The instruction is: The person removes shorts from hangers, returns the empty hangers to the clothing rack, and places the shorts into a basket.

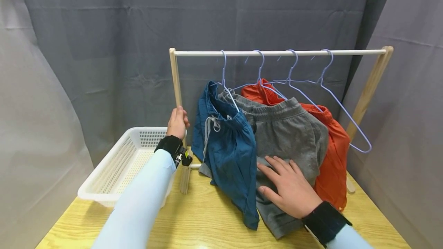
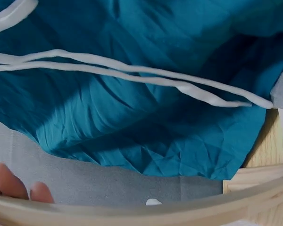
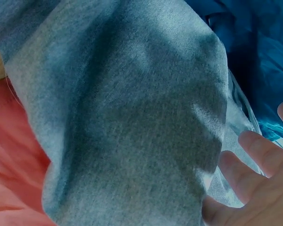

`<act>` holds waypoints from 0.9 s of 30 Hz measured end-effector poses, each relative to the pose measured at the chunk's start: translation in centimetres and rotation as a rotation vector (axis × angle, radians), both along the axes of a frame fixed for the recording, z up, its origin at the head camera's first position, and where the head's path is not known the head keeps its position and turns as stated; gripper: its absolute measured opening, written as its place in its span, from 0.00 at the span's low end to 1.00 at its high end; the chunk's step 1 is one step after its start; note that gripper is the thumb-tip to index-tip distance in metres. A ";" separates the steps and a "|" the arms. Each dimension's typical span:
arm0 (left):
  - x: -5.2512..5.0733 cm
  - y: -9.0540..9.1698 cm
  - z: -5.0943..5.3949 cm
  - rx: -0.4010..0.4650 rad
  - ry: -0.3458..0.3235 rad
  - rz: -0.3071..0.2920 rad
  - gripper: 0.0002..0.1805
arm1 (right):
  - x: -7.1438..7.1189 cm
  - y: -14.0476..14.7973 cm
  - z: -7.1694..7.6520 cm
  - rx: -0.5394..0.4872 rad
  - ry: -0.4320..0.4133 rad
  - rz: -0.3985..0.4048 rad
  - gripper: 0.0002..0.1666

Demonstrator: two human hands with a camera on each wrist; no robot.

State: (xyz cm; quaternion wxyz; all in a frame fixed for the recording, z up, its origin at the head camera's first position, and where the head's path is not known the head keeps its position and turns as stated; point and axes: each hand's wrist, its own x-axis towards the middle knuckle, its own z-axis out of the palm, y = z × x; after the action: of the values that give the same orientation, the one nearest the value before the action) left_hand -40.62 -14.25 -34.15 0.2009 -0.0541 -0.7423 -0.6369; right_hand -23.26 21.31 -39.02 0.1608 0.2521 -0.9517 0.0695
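Observation:
My left hand point(image 1: 177, 123) grips the left wooden post point(image 1: 176, 80) of a small clothes rack; its fingertips point(image 2: 12, 183) show behind the post in the left wrist view. My right hand point(image 1: 288, 187) is spread in front of grey shorts point(image 1: 283, 137), fingers extended; whether it touches the cloth I cannot tell. Blue shorts point(image 1: 228, 153) with a white drawstring point(image 2: 132, 70) hang nearest the left post. Orange-red shorts point(image 1: 333, 149) hang behind the grey ones. The rightmost purple hanger point(image 1: 340, 105) carries no visible garment.
A white perforated basket point(image 1: 104, 195) stands left of the rack on the wood-grain table point(image 1: 194, 222). Several purple hangers hook over the white rail point(image 1: 200, 53). The right wooden post point(image 1: 370, 91) rises near a grey side curtain point(image 1: 408, 126).

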 end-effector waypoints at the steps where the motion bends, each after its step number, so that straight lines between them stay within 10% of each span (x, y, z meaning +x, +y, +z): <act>1: 0.0 -0.1 -0.1 -0.016 0.000 0.003 0.30 | -0.1 0.0 0.0 0.000 0.002 0.001 0.42; 27: -1.2 0.0 -1.4 0.002 0.120 0.017 0.30 | -0.7 0.6 2.2 -0.146 -0.028 0.025 0.33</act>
State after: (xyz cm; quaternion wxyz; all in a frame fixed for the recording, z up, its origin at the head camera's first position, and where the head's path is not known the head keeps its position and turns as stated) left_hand -41.78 -14.27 -35.52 0.2503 -0.0858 -0.7288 -0.6315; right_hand -23.92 21.96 -36.81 0.1645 0.2504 -0.9431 0.1443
